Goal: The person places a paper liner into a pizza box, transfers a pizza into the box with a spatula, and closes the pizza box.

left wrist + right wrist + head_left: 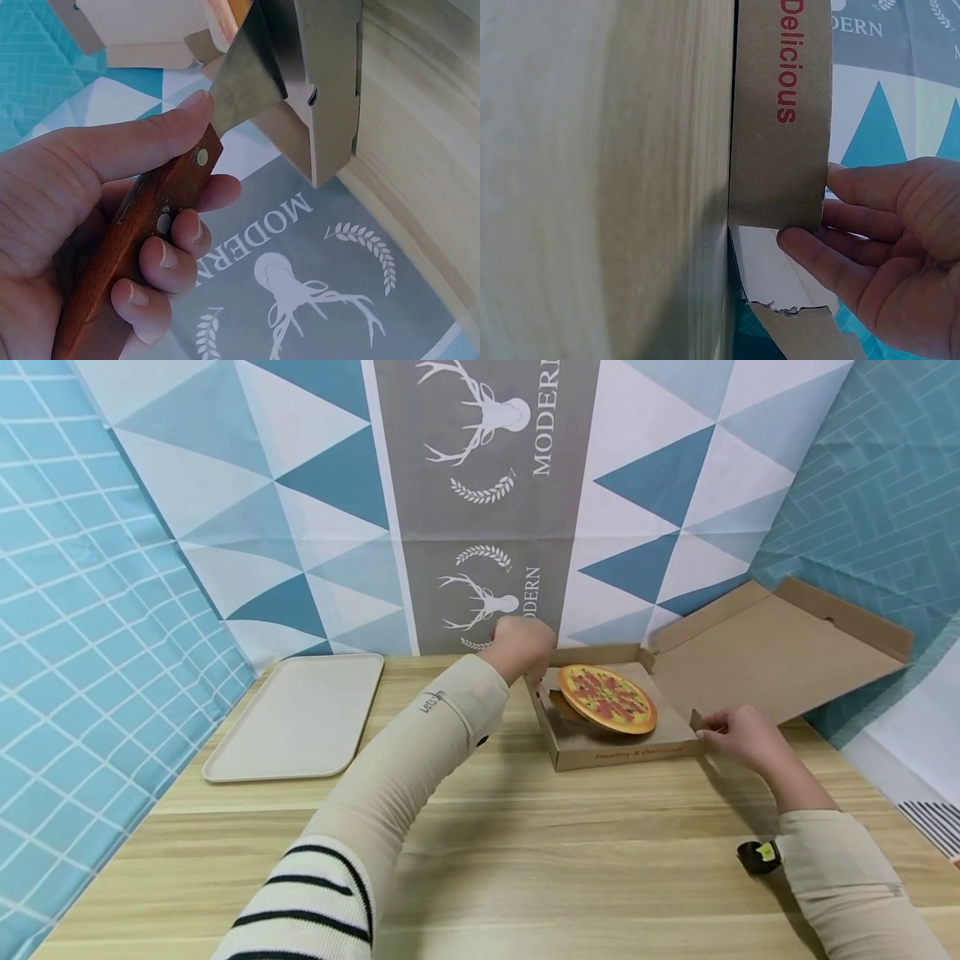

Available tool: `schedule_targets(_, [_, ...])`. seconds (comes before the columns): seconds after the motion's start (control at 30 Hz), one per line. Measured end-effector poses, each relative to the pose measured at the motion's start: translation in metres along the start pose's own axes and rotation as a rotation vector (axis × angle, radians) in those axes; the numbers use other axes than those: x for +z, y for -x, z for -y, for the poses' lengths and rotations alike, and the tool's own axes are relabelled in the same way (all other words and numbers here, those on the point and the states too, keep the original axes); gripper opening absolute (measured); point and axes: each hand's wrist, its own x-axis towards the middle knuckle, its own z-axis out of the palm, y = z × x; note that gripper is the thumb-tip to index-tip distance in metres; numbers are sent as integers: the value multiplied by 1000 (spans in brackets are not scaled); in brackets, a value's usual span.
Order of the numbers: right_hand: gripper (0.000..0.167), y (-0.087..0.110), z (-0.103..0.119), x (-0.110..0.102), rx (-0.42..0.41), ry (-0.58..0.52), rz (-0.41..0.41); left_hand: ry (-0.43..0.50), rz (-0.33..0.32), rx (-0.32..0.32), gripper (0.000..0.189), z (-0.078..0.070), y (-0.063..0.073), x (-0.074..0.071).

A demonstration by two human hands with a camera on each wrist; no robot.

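1. Head view: I see the pizza [607, 697] tilted inside the open box [585, 760], my left hand [523, 645] at the box's left wall, my right hand [742, 739] at its front right corner. A tray [296, 718] lies well apart. The pizza looks light, stiff and perhaps slick; I'd support it underneath or take its rim.
2. Left wrist view: my left hand curls 4 fingers round the spatula [180, 176] by its wooden handle [120, 262], a grip the head view hides. Just the pizza's edge shows here.
3. Right wrist view: finger and thumb pinch the box corner, probably bendable card. "Delicious" reads large; the pizza is out of sight.
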Motion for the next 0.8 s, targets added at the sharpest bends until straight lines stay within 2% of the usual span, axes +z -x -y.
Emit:
schedule_targets(0.37, [37,0,3,-1,20,-2,13,-65,19,32,51,14,11,-8])
schedule_targets(0.8, [36,1,3,0,20,-17,12,-120,71,33,51,18,21,-17])
